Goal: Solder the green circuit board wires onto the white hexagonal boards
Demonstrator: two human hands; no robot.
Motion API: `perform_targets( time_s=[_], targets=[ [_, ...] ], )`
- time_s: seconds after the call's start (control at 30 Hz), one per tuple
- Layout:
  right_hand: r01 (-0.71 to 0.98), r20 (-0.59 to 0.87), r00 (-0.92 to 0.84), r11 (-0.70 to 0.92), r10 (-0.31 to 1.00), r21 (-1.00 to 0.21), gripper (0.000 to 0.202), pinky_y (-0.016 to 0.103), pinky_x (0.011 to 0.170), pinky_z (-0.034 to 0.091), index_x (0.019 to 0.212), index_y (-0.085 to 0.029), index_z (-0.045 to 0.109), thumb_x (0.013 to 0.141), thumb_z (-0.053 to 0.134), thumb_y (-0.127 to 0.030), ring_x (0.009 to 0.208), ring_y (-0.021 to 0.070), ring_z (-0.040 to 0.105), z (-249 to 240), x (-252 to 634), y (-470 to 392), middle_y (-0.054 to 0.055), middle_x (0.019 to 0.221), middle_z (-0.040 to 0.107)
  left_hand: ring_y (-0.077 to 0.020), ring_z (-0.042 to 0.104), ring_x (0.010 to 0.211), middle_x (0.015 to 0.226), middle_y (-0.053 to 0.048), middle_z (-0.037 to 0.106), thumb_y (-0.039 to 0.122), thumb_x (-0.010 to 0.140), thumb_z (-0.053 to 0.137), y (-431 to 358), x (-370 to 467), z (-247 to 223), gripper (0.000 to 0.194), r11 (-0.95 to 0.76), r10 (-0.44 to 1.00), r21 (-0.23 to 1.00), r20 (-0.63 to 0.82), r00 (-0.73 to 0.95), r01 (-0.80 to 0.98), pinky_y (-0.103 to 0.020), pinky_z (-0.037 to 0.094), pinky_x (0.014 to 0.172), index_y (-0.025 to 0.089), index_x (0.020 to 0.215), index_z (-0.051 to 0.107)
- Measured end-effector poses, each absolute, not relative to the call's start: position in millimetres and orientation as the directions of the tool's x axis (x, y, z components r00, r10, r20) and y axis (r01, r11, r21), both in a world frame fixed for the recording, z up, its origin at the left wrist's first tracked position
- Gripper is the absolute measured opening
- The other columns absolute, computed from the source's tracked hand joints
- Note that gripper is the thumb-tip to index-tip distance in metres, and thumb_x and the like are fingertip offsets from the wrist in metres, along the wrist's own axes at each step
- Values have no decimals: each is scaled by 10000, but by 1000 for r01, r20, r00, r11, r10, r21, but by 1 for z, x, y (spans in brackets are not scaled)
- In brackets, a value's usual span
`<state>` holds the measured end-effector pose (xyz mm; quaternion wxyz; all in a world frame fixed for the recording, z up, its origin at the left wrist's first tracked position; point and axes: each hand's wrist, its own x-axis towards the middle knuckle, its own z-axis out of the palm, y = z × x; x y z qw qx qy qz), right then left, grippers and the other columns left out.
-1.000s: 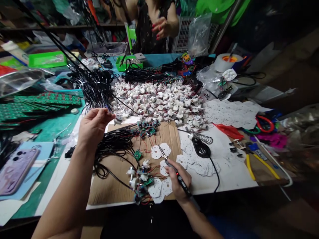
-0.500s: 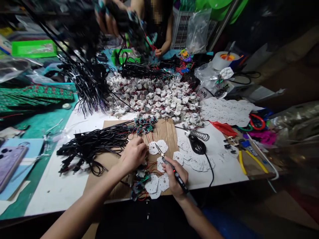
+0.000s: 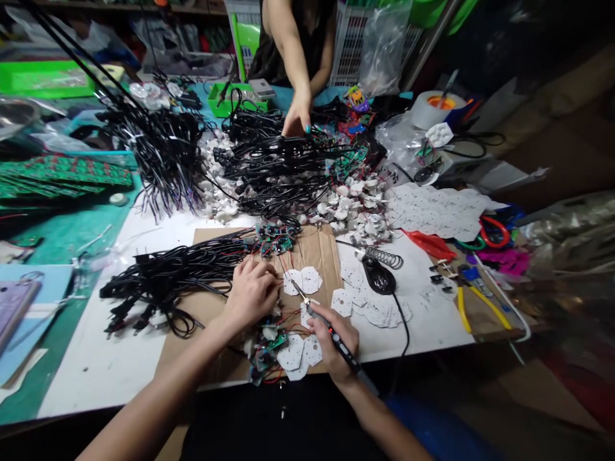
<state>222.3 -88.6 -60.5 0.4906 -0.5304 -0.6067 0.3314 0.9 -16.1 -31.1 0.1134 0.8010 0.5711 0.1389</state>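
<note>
My right hand (image 3: 336, 339) grips a soldering iron (image 3: 342, 347) like a pen. Its tip points up and left, over a pair of white hexagonal boards (image 3: 310, 280); contact cannot be made out. Just left of these boards, my left hand (image 3: 254, 291) has its fingers curled and pressed together by thin red wires; what they pinch is hidden. Both hands are over a cardboard sheet (image 3: 324, 246). Black cables (image 3: 192, 262) lie left of it, ending in small green circuit boards (image 3: 276, 238). More white boards (image 3: 291, 352) lie nearer me, beside wired circuit boards (image 3: 264, 352).
Across the table, a co-worker's hand (image 3: 298, 118) is above a black cable bundle (image 3: 283, 160) lying on a heap of white parts (image 3: 346, 208). To the right are a metal spring (image 3: 387, 258), a black oval object (image 3: 379, 276), loose white boards (image 3: 379, 310) and yellow-handled pliers (image 3: 464, 310).
The co-worker's cable bundle has come down onto the white heap, and that hand has let go of it. My hands stay at the boards; the iron's tip has shifted slightly left.
</note>
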Motion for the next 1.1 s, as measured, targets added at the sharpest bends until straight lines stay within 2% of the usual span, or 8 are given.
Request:
perform_targets(
  time_s=[0.13, 0.3, 0.5, 0.9, 1.1],
  targets=[
    [358, 240, 26, 215, 970, -909, 257, 310, 751, 673, 1175, -235, 777, 1016, 587, -304, 770, 205, 811, -65, 223, -90, 47, 888, 830, -274, 566, 1057, 1080, -74, 741, 247, 918, 604, -15, -1, -35, 153, -286, 957, 362, 55, 286, 887, -475, 383, 956, 215, 814, 711],
    [380, 225, -16, 214, 974, -900, 263, 317, 778, 673, 1175, -231, 780, 1022, 582, -312, 795, 211, 812, -62, 219, -85, 52, 886, 831, -268, 571, 1035, 1036, -63, 749, 225, 892, 607, -10, -2, -36, 139, -295, 952, 389, 42, 304, 872, -485, 387, 979, 211, 791, 701],
    [363, 196, -8, 185, 981, -913, 268, 307, 753, 676, 1172, -234, 784, 1028, 579, -332, 775, 209, 811, -62, 214, -82, 50, 864, 829, -263, 572, 1026, 1026, -53, 751, 206, 866, 628, -7, -4, -35, 124, -292, 951, 407, 23, 309, 866, -470, 399, 965, 210, 759, 691],
    [402, 233, -40, 229, 972, -887, 251, 298, 783, 672, 1159, -232, 784, 1018, 581, -276, 741, 189, 805, -62, 213, -80, 43, 869, 828, -269, 577, 1029, 1011, -65, 746, 212, 863, 629, -7, -4, -39, 132, -296, 951, 411, 43, 306, 862, -479, 411, 963, 208, 753, 702],
    [365, 202, -28, 198, 979, -910, 272, 302, 770, 677, 1191, -243, 781, 1020, 581, -311, 762, 198, 811, -71, 216, -82, 47, 903, 831, -269, 583, 1023, 1009, -63, 750, 201, 855, 624, -8, -3, -39, 138, -289, 954, 417, 49, 297, 862, -478, 414, 965, 210, 734, 689]
  ],
)
